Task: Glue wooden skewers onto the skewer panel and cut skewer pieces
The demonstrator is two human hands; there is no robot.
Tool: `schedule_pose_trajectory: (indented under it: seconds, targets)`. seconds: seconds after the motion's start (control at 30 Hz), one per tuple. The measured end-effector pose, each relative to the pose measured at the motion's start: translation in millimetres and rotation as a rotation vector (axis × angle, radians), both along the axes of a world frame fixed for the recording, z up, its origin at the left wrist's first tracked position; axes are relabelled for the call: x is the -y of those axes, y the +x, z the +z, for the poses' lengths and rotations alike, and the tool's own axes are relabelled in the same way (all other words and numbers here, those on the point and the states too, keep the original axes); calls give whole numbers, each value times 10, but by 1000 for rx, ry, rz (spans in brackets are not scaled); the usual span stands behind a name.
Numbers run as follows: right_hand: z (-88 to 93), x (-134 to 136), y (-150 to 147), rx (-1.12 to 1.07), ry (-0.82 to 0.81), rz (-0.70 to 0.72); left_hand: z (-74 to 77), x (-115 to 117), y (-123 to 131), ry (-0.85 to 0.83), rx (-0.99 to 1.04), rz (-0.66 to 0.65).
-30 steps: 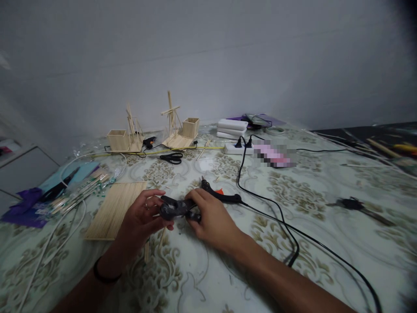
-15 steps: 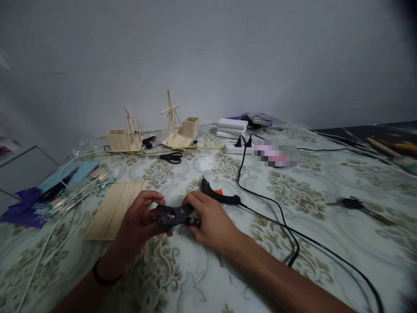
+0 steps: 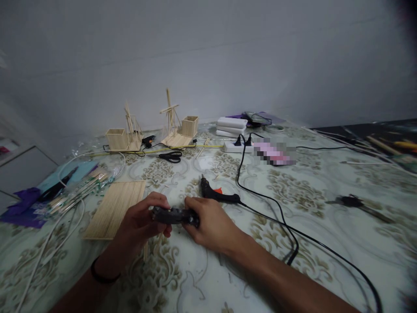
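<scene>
Wall (image 3: 208,56), pale grey, fills the whole background. In front of it runs my bench (image 3: 208,282), its pale cover patterned with brownish scrollwork.

Two stick models stand toward the back: the left model (image 3: 117,139) and the right model (image 3: 190,126), each with an open box and a frame of upright sticks. Nearer me, on the left, a flat stick panel (image 3: 110,213) lies just beyond my left forearm. Beyond the glue gun sits a white power strip (image 3: 230,148) with two black plugs in it.

My hands meet near the middle of the bench. Right hand (image 3: 211,224) is closed around one end of a black tool (image 3: 176,215), held level above the cover. Left hand (image 3: 140,219) is half curled at the other end, fingertips above and below it (whether they pinch it or only steady it, I can't tell).

A black glue gun (image 3: 221,196) with an orange trigger lies just beyond my right hand, nozzle pointing away. Farther off, black-handled scissors (image 3: 171,157) lie flat. Smallest noted: a dark band (image 3: 104,274) on my left wrist.
</scene>
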State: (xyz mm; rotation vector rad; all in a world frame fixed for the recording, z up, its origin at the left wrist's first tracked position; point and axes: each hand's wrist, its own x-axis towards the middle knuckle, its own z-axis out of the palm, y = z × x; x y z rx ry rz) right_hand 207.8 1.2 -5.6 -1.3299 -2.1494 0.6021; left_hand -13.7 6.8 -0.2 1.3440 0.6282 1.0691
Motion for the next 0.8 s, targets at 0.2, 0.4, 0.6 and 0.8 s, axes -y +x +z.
schedule_pose_trajectory:
  seconds: [0.2, 0.4, 0.6, 0.8]
  targets:
    - [26, 15, -6, 26, -51, 5, -8, -22, -25, -12, -15, -69]
    - [77, 30, -25, 64, -80, 2, 20, 5, -15, -46, -9, -45]
    - [108, 57, -49, 102, -97, 11, 92, 21, 17, -64, 19, -44]
    - [107, 55, -60, 146, -96, 2, 33, -5, -33, -32, 22, -69]
